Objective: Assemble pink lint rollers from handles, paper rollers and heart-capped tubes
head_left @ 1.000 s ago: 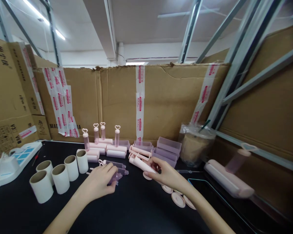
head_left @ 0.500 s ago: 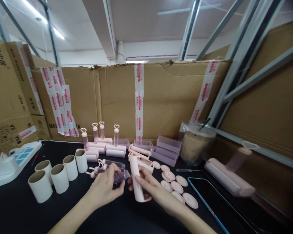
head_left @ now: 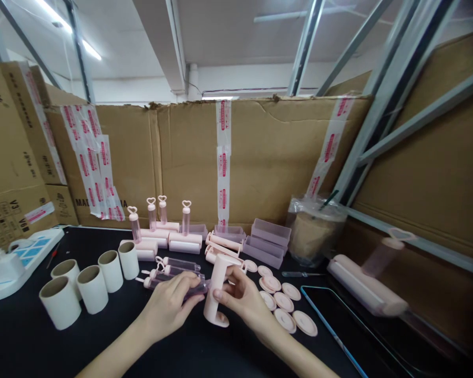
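Note:
My right hand (head_left: pixel 246 299) grips a pale pink lint roller shell (head_left: pixel 216 291), a curved half-cylinder standing nearly upright. My left hand (head_left: pixel 172 300) is closed around a translucent purple handle tube (head_left: pixel 198 288), whose end meets the left side of the shell; whether the two are joined, I cannot tell. Beyond the left hand lie more translucent handles (head_left: pixel 181 263) with pink heart-shaped loops. Behind the right hand are loose pink shells (head_left: pixel 224 244). Several round pink caps (head_left: pixel 284 302) are scattered to its right.
Several white paper rolls (head_left: pixel 92 289) stand at the left, near a power strip (head_left: pixel 35 254). Assembled lint rollers (head_left: pixel 185 242) line the back beside purple trays (head_left: pixel 266 252). At the right are a bagged cup (head_left: pixel 315 231), a blue-edged tablet (head_left: pixel 350 325) and another roller (head_left: pixel 368 286).
The pink shell has turned in my right hand, its lower end swinging left. The handle in my left hand has come up against the shell's side. The view has shifted slightly.

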Available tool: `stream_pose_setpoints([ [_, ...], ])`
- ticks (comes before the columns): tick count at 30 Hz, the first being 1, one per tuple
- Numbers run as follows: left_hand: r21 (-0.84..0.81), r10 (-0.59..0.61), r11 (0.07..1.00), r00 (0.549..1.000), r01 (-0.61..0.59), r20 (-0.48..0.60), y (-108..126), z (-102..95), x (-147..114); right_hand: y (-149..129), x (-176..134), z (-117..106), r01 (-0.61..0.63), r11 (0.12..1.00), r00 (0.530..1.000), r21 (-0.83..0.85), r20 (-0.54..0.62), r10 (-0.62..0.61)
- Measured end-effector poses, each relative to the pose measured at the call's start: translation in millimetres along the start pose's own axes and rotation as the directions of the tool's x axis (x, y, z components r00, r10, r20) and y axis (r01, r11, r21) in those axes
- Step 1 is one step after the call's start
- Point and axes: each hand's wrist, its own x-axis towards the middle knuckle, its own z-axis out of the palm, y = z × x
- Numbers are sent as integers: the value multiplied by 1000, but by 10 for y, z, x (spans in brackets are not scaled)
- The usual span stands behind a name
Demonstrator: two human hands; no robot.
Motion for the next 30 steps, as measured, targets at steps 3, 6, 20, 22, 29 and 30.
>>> stream_pose_setpoints([
  [3, -55, -26, 998, 999, 28, 41, 16, -20, -14, -6, -1, -9, 4, 1000, 1000, -28, 19, -4],
  [6, -131, -115, 982, 984, 133, 140, 52, -63, -4, -12, -1, -31, -22, 999, 997, -44, 74, 25],
  [20, -294, -331, 839, 859, 457, 389, 115, -122, 48, -142, -20, -88, 51, 963, 979, -263, 203, 4],
  [22, -379, -333, 785, 850, 490, 408, 96, -86, 48, -159, -32, -95, 64, 947, 977, -315, 213, 5],
  [29, -576, -292, 523, 767, 628, 572, 52, -5, 44, -120, -99, -58, 128, 904, 968, -407, 251, -25],
  [30, -561, -298, 536, 763, 631, 574, 62, -25, 50, -137, -99, -47, 129, 909, 967, -396, 254, -27],
])
